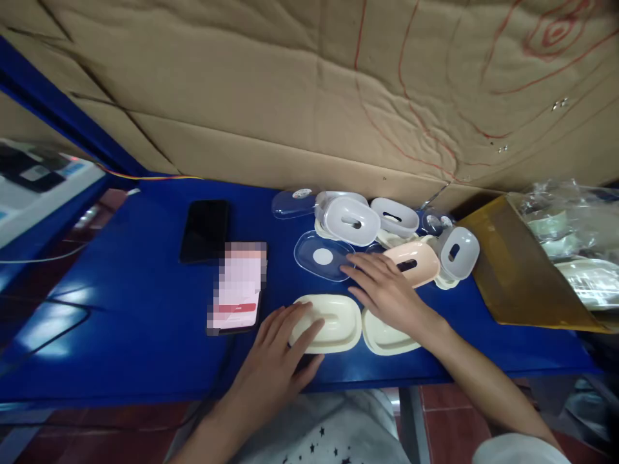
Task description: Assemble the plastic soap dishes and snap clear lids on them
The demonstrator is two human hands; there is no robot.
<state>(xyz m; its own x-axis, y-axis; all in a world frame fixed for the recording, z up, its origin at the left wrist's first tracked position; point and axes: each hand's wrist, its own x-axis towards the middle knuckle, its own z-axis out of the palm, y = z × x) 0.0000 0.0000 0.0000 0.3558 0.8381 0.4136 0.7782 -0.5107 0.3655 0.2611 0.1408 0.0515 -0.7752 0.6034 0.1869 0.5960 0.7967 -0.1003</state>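
Two cream oval plastic trays lie side by side near the table's front edge. Over the left cream tray (338, 332) reaches my left hand (280, 351), its fingers apart and resting on the left part. My right hand (389, 293) is stretched above the right cream tray (387, 341) and hides part of it. Its fingertips are at the right edge of a transparent oval lid (309, 261) with a round white sticker; whether they touch it I cannot tell. Beside that hand sits a peach oval piece (425, 264) with a slot.
Behind lie several slotted pieces, including a white one (360, 225) and a grey one (464, 248), and another transparent lid (293, 205). A black phone (206, 229) and a lit phone (239, 283) are left. On the right stands a cardboard box (512, 270) with plastic-wrapped pieces.
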